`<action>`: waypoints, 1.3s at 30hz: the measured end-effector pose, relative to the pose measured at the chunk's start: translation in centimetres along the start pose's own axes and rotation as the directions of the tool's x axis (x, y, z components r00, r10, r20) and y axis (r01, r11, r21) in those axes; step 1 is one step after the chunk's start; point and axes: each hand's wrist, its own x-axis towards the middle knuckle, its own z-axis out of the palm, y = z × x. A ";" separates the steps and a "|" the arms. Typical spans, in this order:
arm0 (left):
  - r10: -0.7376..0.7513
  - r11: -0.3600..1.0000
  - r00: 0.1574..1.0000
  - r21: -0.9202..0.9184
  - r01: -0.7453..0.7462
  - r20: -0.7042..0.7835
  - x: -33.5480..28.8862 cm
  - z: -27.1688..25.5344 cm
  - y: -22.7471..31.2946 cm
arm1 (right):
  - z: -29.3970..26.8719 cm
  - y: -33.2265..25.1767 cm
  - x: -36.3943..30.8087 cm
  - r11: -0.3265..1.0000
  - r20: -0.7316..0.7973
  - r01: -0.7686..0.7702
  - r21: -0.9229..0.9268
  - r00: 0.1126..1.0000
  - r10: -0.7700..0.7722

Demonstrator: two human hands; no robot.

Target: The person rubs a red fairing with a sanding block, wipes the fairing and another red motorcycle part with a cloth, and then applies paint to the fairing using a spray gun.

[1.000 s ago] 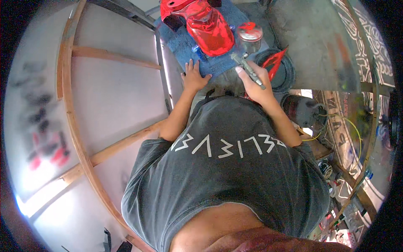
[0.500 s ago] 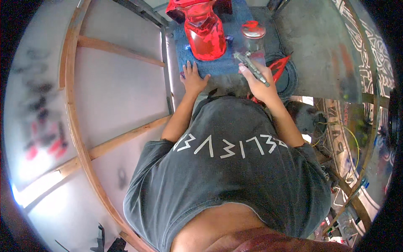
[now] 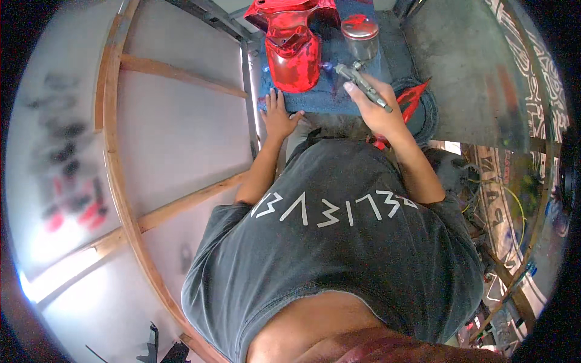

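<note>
My right hand [image 3: 382, 112] is closed around the handle of a metal spray gun [image 3: 367, 88], whose nozzle end points left. A silver paint cup [image 3: 361, 41] with red paint on its lid stands above the gun and seems joined to it. Just left of the nozzle lies a glossy red, curved panel [image 3: 295, 63], with greyish patches or reflections on its surface. The panel is over a table covered in blue cloth [image 3: 327, 104]. My left hand [image 3: 279, 118] is open, fingers spread on the table's near left edge, just short of the panel.
A coiled dark hose [image 3: 428, 115] lies right of the table, with a pointed red piece [image 3: 414, 100] in front of it. A pale panel wall with a wooden frame [image 3: 115, 151] closes the left side. A grey wall [image 3: 466, 78] stands at the right.
My right hand has brought the spray gun a little farther left and forward, nearer the red panel. My left hand stays at the table edge. The whole view has shifted slightly.
</note>
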 end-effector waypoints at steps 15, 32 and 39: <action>-0.131 0.983 0.990 -0.123 0.136 0.048 2.2 0.1 -0.4 | 2.3 -1.7 1.2 0.999 0.090 0.050 0.012 0.995 -0.051; -0.115 0.977 0.992 -0.185 0.104 -0.051 1.3 0.6 -0.9 | 0.0 -3.7 4.2 0.999 0.137 -0.033 0.043 0.990 0.027; -0.164 0.970 0.986 -0.177 0.165 0.018 0.9 0.0 -0.2 | 0.2 -3.3 4.8 0.999 0.199 -0.025 -0.020 0.980 0.028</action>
